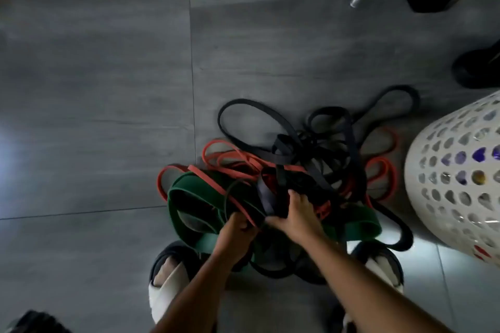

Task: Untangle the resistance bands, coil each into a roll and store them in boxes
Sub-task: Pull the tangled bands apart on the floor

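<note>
While both hands are in the tangle, we log the state. The resistance bands (284, 165) lie in one knotted heap on the tiled floor (94, 89), just ahead of our sandalled feet (170, 267) and just beside the white perforated basket (454, 170). The left hand (238, 226) has its fingers curled round a thin red strand (232, 199) where it crosses the wide green band (189, 186). Whether a dark strand shares that grip we cannot tell. The right hand (296, 215) is closed over a bunch of black strands (311, 178) at the heap's middle.

No band is free and none is coiled; no boxes are in view.

Judgement: the step in hand is separating the first band. To do it well we should:
- pick one colour
- pin the heap with one hand
- feed the loop back through its crossings rather than pull, since stretched rubber will likely tighten the knots

The green band, widest and nearest, looks easiest to free first. The frame is dim, and the crossings underneath are hidden.
</note>
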Tool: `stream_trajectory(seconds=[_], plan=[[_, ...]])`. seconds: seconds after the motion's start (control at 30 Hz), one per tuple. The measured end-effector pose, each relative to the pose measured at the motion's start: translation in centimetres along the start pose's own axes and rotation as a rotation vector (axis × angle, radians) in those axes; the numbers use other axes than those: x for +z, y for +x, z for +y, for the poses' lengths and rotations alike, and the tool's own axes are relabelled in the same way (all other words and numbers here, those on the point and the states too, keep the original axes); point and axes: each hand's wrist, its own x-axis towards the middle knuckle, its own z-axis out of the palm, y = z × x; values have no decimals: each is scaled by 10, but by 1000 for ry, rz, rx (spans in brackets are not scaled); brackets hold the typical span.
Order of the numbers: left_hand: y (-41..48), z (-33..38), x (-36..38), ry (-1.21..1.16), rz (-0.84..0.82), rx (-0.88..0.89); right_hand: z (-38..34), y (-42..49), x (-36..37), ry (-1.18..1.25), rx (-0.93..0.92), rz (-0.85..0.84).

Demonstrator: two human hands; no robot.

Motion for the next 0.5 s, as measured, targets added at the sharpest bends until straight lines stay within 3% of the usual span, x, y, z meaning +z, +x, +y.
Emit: stream_trajectory(seconds=[0.1,0.27,0.5], plan=[[-1,-23,14,-121,-42,-43,-9,-1,25,-237,34,107],[-46,-12,-17,-252,-22,-7,-22,-46,-16,-280,-17,230],[-143,61,-61,-115,73,499,-65,-173,-118,-114,-490,274]])
